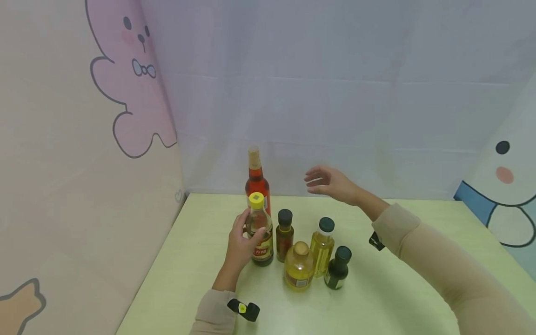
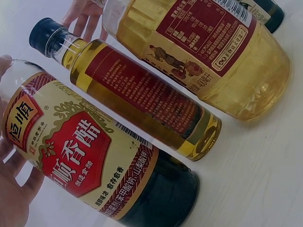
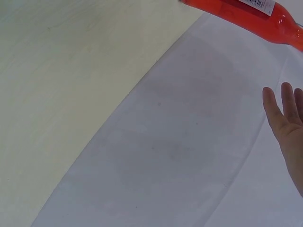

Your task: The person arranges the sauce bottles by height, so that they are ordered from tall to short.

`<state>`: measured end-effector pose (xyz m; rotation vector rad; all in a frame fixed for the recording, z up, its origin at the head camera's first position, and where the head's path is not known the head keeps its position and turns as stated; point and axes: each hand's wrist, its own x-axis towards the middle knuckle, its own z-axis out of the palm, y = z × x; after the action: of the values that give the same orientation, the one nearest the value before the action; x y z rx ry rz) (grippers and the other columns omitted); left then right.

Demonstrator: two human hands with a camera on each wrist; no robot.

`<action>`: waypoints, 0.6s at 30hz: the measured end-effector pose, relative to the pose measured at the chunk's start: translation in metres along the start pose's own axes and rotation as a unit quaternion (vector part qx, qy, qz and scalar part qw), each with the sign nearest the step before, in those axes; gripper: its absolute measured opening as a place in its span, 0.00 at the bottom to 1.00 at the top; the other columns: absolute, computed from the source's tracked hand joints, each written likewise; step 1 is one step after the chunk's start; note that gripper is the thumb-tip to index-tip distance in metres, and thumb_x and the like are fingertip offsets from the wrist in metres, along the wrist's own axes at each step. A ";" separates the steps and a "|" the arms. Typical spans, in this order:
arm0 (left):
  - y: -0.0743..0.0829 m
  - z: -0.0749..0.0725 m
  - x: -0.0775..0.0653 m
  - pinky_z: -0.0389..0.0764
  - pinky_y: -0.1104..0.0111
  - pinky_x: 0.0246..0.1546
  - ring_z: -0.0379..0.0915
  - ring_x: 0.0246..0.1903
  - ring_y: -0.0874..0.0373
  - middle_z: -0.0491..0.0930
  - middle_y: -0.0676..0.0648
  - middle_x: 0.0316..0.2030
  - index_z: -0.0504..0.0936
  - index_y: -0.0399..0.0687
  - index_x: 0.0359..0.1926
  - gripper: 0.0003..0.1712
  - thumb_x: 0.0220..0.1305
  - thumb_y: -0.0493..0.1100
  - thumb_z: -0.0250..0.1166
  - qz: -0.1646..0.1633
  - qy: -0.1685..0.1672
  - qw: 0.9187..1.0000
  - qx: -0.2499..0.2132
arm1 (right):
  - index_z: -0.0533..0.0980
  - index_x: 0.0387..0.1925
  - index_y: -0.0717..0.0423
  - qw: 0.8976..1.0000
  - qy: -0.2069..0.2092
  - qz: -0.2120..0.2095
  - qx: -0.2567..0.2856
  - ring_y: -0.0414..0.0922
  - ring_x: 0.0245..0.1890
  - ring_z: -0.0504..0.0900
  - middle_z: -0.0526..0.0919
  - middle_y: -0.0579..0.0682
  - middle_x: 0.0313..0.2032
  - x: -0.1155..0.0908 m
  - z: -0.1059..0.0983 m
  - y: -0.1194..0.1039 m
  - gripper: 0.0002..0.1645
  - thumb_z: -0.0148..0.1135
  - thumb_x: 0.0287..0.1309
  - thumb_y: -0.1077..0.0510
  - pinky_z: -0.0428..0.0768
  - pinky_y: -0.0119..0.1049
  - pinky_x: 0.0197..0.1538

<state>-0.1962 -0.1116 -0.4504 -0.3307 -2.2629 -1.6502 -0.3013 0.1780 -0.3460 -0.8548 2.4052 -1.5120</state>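
My left hand point(image 1: 243, 243) grips a vinegar bottle point(image 2: 71, 146) with a yellow cap point(image 1: 257, 201) and a red and cream label. The bottle stands upright on the table at the left of the group, thumb across its near side. Behind it rises a tall bottle of red liquid point(image 1: 256, 184) with a pale gold neck. My right hand point(image 1: 332, 184), fingers parted and loosely bent, is raised near the table's back edge, right of the red bottle and holding nothing. In the right wrist view the red bottle point(image 3: 246, 19) lies beyond that hand's fingers point(image 3: 273, 109).
Right of the vinegar stand a slim dark-capped oil bottle point(image 1: 284, 239), a round yellow oil bottle point(image 1: 299, 267), a taller green-capped oil bottle point(image 1: 322, 251) and a small dark bottle point(image 1: 337, 270). A pale curtain point(image 1: 335, 116) hangs behind the light yellow table point(image 1: 184, 279).
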 end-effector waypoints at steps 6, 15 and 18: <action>0.000 0.001 0.001 0.70 0.47 0.53 0.68 0.56 0.45 0.71 0.41 0.55 0.64 0.40 0.69 0.36 0.63 0.43 0.65 0.001 -0.001 1.000 0.002 | 0.67 0.60 0.67 1.000 0.004 0.001 0.003 0.60 0.56 0.75 0.75 0.63 0.56 -0.008 0.000 0.002 0.27 0.64 0.62 0.65 0.78 0.45 0.53; -0.001 0.002 0.000 0.70 0.46 0.53 0.68 0.55 0.45 0.71 0.42 0.55 0.64 0.40 0.69 0.35 0.63 0.42 0.65 -0.001 -0.001 1.000 0.004 | 0.68 0.60 0.63 1.000 0.015 0.010 0.003 0.56 0.56 0.76 0.76 0.60 0.56 -0.019 0.003 0.001 0.26 0.64 0.63 0.59 0.76 0.49 0.55; -0.003 0.002 0.001 0.70 0.47 0.52 0.68 0.56 0.45 0.71 0.42 0.55 0.64 0.40 0.69 0.35 0.64 0.43 0.65 0.004 -0.002 1.000 0.004 | 0.68 0.60 0.63 1.000 0.015 0.009 0.004 0.55 0.56 0.76 0.75 0.60 0.57 -0.021 0.004 0.001 0.27 0.64 0.64 0.58 0.76 0.48 0.55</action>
<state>-0.1986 -0.1109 -0.4533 -0.3410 -2.2681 -1.6377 -0.2828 0.1871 -0.3523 -0.8107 2.4204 -1.5376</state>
